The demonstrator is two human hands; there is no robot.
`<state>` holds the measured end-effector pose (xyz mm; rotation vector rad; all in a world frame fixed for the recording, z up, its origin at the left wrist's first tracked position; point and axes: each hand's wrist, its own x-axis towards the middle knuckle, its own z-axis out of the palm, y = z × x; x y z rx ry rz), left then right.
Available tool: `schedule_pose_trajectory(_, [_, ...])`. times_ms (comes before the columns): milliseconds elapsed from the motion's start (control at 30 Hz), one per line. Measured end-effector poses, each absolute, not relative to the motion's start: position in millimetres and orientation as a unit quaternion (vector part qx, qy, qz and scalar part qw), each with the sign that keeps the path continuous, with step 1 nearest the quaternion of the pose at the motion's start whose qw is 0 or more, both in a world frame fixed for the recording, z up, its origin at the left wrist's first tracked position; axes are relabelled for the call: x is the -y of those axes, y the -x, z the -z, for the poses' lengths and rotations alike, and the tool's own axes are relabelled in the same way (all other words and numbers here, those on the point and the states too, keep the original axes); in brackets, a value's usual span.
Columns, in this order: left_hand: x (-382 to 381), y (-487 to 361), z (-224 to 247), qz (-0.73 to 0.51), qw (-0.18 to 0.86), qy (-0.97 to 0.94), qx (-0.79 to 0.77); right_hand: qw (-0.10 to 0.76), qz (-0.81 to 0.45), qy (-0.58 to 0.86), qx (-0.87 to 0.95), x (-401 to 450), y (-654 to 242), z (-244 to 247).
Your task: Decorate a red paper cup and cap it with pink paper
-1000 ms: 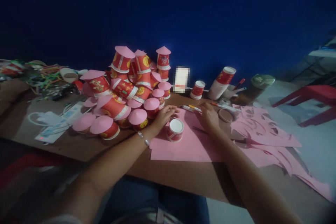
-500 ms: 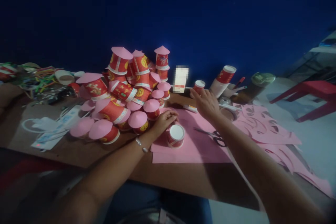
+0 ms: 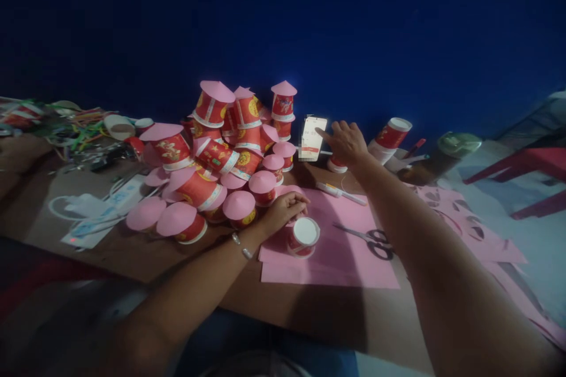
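My right hand point(image 3: 347, 142) reaches over the table to an upright phone point(image 3: 313, 140) with a lit screen. One finger is extended at the screen's right side; the hand holds nothing. Partly behind this hand stands a small red cup point(image 3: 338, 164). My left hand point(image 3: 287, 212), empty with loosely bent fingers, rests beside an upturned red and white paper cup point(image 3: 304, 237). That cup stands on pink paper sheets point(image 3: 336, 271). To its right lie dark-handled scissors point(image 3: 367, 238), and behind them a white pen point(image 3: 347, 193).
Red paper cups with pink cone tops point(image 3: 190, 188) are piled on the left. Further left lie a power strip point(image 3: 104, 212) and tangled coloured strips point(image 3: 88, 123). Stacked cups point(image 3: 393, 135) lean at the back right, near cut pink scraps point(image 3: 477, 230). A red stool point(image 3: 526, 168) stands beyond.
My right hand has moved from above the small red cup to the phone screen. My left hand stays by the upturned cup. The view has shifted slightly.
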<state>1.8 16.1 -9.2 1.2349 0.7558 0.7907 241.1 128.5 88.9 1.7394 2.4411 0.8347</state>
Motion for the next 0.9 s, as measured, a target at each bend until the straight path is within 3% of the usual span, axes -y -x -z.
schedule_pose_trajectory(333, [-17, -3, 5, -0.342, 0.680, -0.552, -0.341, 0.042, -0.281, -0.562, -0.777, -140, -249, -93])
schedule_pose_trajectory(600, [-18, -3, 9, -0.350, 0.663, -0.570, -0.337, -0.054, -0.279, -0.558, -0.779, -98, -238, -90])
schedule_pose_trajectory(900, [-12, 3, 5, -0.326, 0.653, -0.593, -0.341, -0.066, -0.039, -0.578, -0.812, -24, -212, -34])
